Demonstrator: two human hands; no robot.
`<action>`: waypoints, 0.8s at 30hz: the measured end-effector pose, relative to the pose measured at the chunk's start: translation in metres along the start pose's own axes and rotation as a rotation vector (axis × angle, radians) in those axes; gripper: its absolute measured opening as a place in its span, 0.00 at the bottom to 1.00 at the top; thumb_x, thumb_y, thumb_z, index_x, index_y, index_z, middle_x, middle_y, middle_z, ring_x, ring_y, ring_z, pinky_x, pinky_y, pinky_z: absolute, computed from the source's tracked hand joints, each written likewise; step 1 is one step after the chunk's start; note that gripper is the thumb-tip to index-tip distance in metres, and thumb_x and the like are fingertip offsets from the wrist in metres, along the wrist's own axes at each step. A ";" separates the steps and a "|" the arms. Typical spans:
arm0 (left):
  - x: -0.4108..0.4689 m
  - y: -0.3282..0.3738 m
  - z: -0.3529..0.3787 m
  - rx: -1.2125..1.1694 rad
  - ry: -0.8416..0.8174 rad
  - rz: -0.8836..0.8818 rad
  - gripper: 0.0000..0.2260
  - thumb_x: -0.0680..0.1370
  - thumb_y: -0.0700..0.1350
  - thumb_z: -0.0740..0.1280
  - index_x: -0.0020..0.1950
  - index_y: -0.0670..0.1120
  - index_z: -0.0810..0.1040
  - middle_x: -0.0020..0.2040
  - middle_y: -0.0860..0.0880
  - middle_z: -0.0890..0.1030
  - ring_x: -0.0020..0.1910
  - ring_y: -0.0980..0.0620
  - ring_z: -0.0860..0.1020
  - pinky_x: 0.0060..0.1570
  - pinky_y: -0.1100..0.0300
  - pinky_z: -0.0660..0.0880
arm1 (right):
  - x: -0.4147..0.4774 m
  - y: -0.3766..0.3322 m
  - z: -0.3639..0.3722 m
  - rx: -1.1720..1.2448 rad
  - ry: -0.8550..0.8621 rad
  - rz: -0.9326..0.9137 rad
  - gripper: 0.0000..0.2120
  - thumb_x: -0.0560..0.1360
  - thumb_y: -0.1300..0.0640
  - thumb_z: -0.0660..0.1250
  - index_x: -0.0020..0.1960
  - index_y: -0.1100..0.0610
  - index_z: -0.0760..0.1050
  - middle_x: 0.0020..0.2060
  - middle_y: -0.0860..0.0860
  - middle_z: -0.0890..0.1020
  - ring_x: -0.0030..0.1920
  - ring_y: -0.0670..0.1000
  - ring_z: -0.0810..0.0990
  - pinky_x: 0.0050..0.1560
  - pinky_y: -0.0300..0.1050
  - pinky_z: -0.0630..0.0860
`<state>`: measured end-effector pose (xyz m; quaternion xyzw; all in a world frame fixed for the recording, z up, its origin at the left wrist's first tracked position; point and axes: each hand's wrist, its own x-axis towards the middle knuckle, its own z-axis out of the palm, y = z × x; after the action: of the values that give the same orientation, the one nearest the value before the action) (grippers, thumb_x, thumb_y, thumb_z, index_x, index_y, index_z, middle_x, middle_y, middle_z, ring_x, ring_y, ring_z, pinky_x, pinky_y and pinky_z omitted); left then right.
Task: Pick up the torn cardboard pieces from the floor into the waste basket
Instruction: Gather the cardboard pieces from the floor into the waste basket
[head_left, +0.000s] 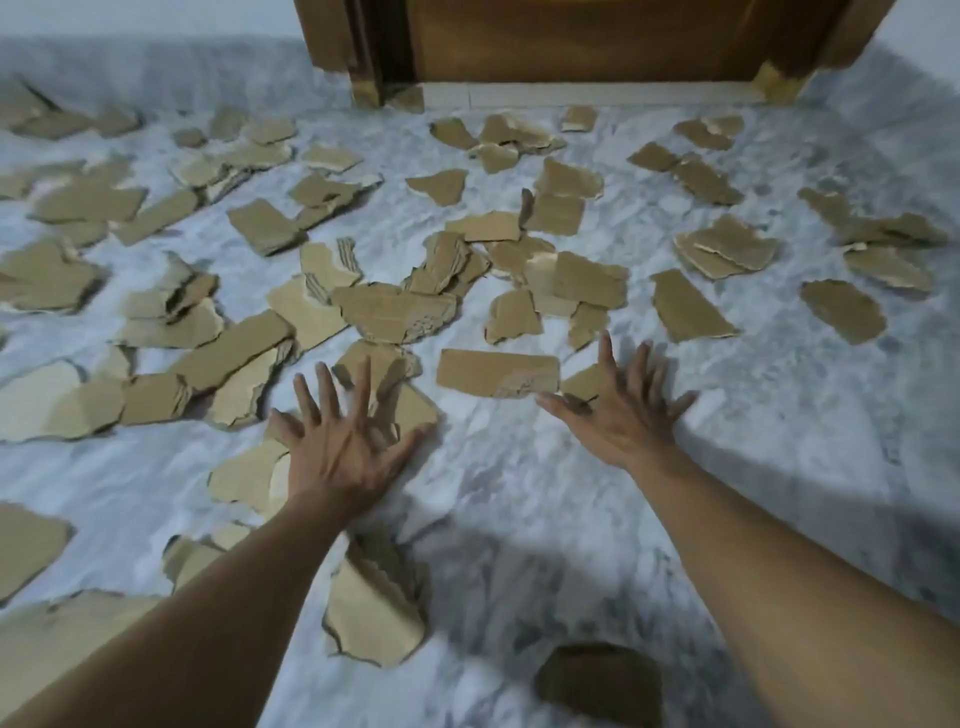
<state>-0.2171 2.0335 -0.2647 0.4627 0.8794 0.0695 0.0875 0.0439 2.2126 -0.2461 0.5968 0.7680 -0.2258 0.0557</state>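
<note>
Several torn brown cardboard pieces lie scattered over a grey-white marble floor (519, 493). My left hand (343, 441) reaches forward with fingers spread straight, above a cardboard piece (413, 410) near the middle of the floor. My right hand (623, 410) is also stretched out with its fingers spread, beside a flat rectangular piece (496, 371) and partly covering a small piece (584, 382). Neither hand holds anything. No waste basket is in view.
A wooden door and frame (571, 41) stand at the far side of the room. Cardboard pieces lie thick on the left and in the centre, sparser on the right. A dark piece (597, 680) lies in shadow near the bottom edge.
</note>
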 end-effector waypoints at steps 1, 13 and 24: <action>0.010 -0.001 0.001 -0.015 0.028 -0.002 0.49 0.67 0.83 0.45 0.79 0.60 0.32 0.82 0.41 0.38 0.79 0.36 0.36 0.73 0.28 0.40 | 0.010 -0.003 -0.001 -0.017 0.024 -0.026 0.60 0.59 0.11 0.46 0.79 0.40 0.28 0.79 0.56 0.30 0.79 0.64 0.30 0.69 0.78 0.33; 0.136 -0.006 -0.016 -0.101 0.076 -0.197 0.50 0.61 0.86 0.44 0.78 0.66 0.33 0.82 0.42 0.37 0.77 0.28 0.37 0.67 0.22 0.38 | 0.135 -0.007 -0.053 0.123 0.160 0.138 0.52 0.60 0.12 0.45 0.78 0.30 0.33 0.81 0.57 0.33 0.78 0.68 0.31 0.71 0.80 0.40; 0.143 0.034 -0.013 -0.059 0.217 -0.040 0.42 0.69 0.81 0.43 0.78 0.62 0.58 0.80 0.45 0.61 0.78 0.39 0.56 0.72 0.33 0.55 | 0.138 -0.093 -0.016 -0.020 0.094 -0.240 0.46 0.67 0.17 0.50 0.80 0.34 0.47 0.83 0.49 0.46 0.82 0.59 0.41 0.75 0.73 0.46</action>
<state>-0.2726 2.1698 -0.2581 0.4323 0.8903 0.1433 0.0067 -0.0797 2.3245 -0.2551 0.5098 0.8379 -0.1951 -0.0018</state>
